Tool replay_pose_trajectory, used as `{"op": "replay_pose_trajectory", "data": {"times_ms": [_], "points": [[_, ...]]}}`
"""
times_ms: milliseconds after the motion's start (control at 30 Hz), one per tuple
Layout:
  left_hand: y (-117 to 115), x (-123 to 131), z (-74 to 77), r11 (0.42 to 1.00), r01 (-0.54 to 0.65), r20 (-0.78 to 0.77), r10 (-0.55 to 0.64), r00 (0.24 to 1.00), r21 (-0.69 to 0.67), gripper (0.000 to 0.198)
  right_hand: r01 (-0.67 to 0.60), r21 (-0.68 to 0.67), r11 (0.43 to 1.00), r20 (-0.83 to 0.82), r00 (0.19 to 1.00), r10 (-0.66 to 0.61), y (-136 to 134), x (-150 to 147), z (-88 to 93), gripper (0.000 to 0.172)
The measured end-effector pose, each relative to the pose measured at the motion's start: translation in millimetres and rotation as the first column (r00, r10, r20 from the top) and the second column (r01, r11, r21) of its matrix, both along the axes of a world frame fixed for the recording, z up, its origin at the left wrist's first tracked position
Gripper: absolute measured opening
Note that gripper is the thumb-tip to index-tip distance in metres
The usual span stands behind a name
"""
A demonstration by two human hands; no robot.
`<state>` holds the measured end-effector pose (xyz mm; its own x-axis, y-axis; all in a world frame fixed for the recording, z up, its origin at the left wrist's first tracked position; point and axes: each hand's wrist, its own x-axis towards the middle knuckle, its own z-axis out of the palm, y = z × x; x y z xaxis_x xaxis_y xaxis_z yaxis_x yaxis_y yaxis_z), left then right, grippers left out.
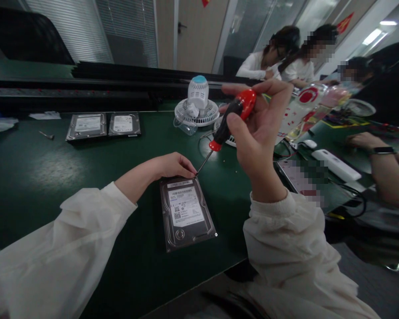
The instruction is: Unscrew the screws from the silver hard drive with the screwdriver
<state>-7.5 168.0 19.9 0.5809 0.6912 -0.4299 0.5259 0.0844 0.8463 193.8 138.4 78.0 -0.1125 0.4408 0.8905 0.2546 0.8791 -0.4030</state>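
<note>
A hard drive (186, 208) with a white label lies flat on the dark green table in front of me. My right hand (261, 119) is wrapped round the red and black handle of a screwdriver (228, 122), holding it at a slant. Its thin shaft points down to the drive's far right corner. At that same corner, my left hand (176, 166) rests along the far edge, thumb and fingertips pinched close beside the screwdriver's tip. Whatever is between those fingertips is hidden or too small to make out.
Two more hard drives (86, 125) lie at the back left, near a small screw-like piece (46, 135). A white fan (197, 104) stands behind the work. To the right are a phone (297, 179), a white power strip (335, 164), cables and another person's hand (365, 140).
</note>
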Motion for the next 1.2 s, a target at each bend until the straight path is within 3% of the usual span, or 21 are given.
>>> {"op": "replay_pose_trajectory", "data": {"times_ms": [67,167,367,633,833,1000,1200], "points": [[0.7,-0.1,-1.1,1.000,0.004,-0.003,-0.004,1.000,0.004,0.014,-0.031,-0.011,0.999,0.003,0.999,0.032,-1.6,0.2,1.1,0.033],[1.5,-0.8,-1.7,1.000,0.011,-0.004,-0.011,1.000,0.010,0.013,0.047,0.021,0.999,-0.001,0.999,-0.047,-1.2,-0.5,2.3,0.033],[2.0,-1.8,0.1,1.000,0.027,-0.008,-0.027,1.000,0.010,0.012,0.212,0.103,0.972,0.016,0.976,-0.215,5.9,-1.2,0.1,0.054],[0.4,0.8,-0.3,1.000,0.007,-0.005,-0.007,1.000,0.003,0.012,0.105,0.048,0.993,0.062,0.992,-0.108,4.3,1.5,-2.6,0.047],[-1.7,0.2,2.4,1.000,0.005,-0.001,-0.005,1.000,-0.005,0.015,0.139,0.126,0.982,0.013,0.990,-0.142,7.8,-0.7,-1.3,0.046],[-1.8,0.6,1.3,1.000,-0.006,0.000,0.006,1.000,-0.006,0.015,0.030,0.113,0.993,0.012,0.999,-0.031,6.6,1.7,-2.1,0.045],[-1.4,1.2,1.3,1.000,-0.012,0.004,0.012,1.000,-0.010,0.013,0.145,0.181,0.973,0.008,0.989,-0.149,6.1,1.6,1.9,0.038]]}}
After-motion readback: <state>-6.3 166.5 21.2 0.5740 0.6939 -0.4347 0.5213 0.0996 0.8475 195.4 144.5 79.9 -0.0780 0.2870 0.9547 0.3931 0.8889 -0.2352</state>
